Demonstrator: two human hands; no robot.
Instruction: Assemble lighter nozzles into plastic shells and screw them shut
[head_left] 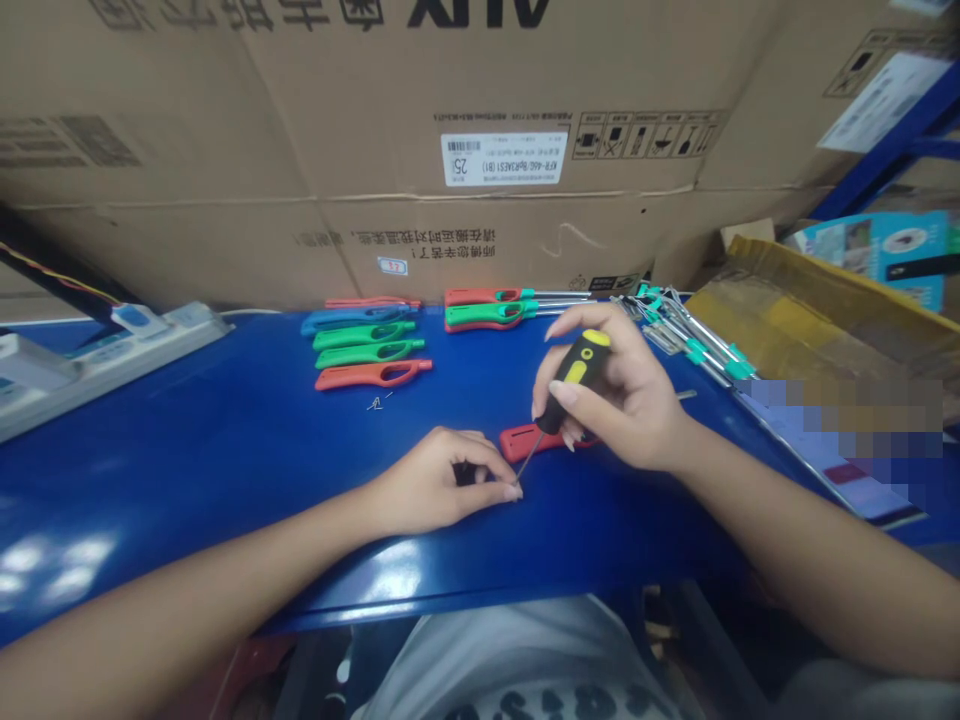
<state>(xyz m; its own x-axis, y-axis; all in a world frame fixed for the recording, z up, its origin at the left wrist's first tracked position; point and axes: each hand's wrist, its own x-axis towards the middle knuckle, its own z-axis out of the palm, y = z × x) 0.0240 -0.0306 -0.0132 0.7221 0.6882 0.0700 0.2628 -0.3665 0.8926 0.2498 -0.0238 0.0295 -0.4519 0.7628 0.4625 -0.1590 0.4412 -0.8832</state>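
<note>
My right hand [626, 395] grips a black and yellow screwdriver [574, 378] by its handle, with the shaft slanting down to the left. At the screwdriver's tip, the thumb and forefinger of my left hand [442, 478] are pinched together near the tabletop. Whatever lies between those fingertips is too small to make out; it is right at the tip. A red lighter casing [517, 442] lies on the blue table [315, 490] just behind the tip, partly hidden by my right hand. Several small screws [376, 404] lie farther left.
Coloured lighter casings [371, 348] lie in a column at the back. Beside them are lighters with metal rods [487, 312]. More metal rods with green ends [697, 345] lie at right by a taped carton [810, 310]. A power strip [97, 365] stands left; a large cardboard box [360, 130] walls the back.
</note>
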